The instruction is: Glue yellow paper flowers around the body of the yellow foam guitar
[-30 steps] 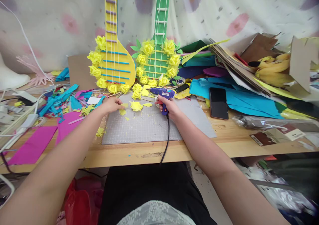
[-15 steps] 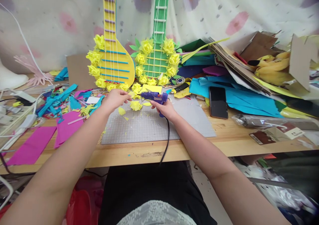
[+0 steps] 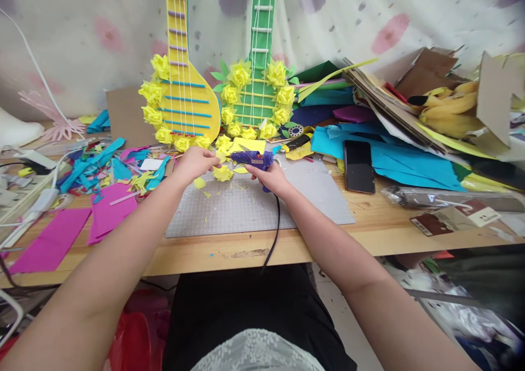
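Observation:
A purple glue gun (image 3: 251,158) is gripped in my right hand (image 3: 270,178), its nozzle pointing left. My left hand (image 3: 197,162) pinches a small yellow paper petal (image 3: 221,156) close to the nozzle; whether they touch I cannot tell. Just below lies a yellow paper flower (image 3: 222,173) on the grey cutting mat (image 3: 258,212), with a loose yellow petal (image 3: 199,183) to its left. Behind my hands stand a yellow paper guitar (image 3: 192,100) and a green one (image 3: 256,103), both edged with yellow flowers.
Paper scraps (image 3: 92,166) and magenta sheets (image 3: 53,239) cover the left side. A phone (image 3: 359,166) lies right of the mat beside blue paper (image 3: 410,163). Cardboard (image 3: 492,97) is piled at the back right. The glue gun's black cord (image 3: 278,231) hangs over the table edge.
The view has shifted slightly. Both hands keep nearly the same pose, with the petal still held at the glue gun's nozzle.

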Motion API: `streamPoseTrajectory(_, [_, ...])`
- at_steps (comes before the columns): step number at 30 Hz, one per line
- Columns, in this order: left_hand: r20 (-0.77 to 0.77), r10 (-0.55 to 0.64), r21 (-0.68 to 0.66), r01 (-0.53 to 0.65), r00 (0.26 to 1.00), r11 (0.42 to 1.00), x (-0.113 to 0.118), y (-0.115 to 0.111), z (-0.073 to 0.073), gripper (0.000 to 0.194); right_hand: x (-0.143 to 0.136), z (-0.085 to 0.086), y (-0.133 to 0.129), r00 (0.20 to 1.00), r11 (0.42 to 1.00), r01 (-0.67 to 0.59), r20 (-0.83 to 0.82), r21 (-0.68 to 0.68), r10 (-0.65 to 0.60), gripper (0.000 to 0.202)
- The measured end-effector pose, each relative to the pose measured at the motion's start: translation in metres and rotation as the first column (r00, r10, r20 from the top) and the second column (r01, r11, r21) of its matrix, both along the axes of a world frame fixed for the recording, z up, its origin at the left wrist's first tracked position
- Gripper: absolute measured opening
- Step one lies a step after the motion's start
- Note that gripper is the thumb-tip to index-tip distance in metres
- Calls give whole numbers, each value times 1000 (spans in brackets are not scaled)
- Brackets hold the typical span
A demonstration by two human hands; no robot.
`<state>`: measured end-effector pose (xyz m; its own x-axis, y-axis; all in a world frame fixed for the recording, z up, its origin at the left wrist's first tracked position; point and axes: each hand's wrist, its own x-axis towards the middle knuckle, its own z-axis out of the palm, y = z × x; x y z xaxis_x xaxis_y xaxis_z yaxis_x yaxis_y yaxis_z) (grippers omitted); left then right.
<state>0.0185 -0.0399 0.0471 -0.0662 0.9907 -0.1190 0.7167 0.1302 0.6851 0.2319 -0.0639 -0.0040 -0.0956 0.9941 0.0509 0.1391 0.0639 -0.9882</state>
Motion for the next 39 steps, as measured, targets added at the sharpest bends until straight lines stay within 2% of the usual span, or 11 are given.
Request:
streamPoseTrajectory(7, [-72, -18, 2, 18, 997, 1000, 10, -7, 10, 18, 0, 1, 0, 999, 1000, 11, -42, 25, -10, 22])
streamPoseTrajectory(11, [-91, -25, 3, 25, 996, 1000, 12, -8, 10, 18, 0, 1, 0, 999, 1000, 29, -13, 6, -29, 24])
streamPoseTrajectory(16, [-103, -16, 4, 16, 995, 1000, 12, -7, 10, 19, 0, 1, 0, 998, 999, 17, -66, 34, -15, 24])
streamPoseTrajectory(24, [-109, -8, -2, 8, 994, 1000, 9, -6, 11, 24, 0, -1, 0, 998, 1000, -1, 59, 20, 0, 31])
streamPoseTrajectory(33, [-127, -36, -10, 35, 991, 999, 12, -7, 14, 28, -2, 1, -2, 993, 995, -91, 74, 50, 87, 43])
streamPoseTrajectory(39, [-117, -47, 6, 48, 992, 999, 8, -3, 9, 28, -1, 0, 0, 995, 1000, -18, 101, 10, 17, 38])
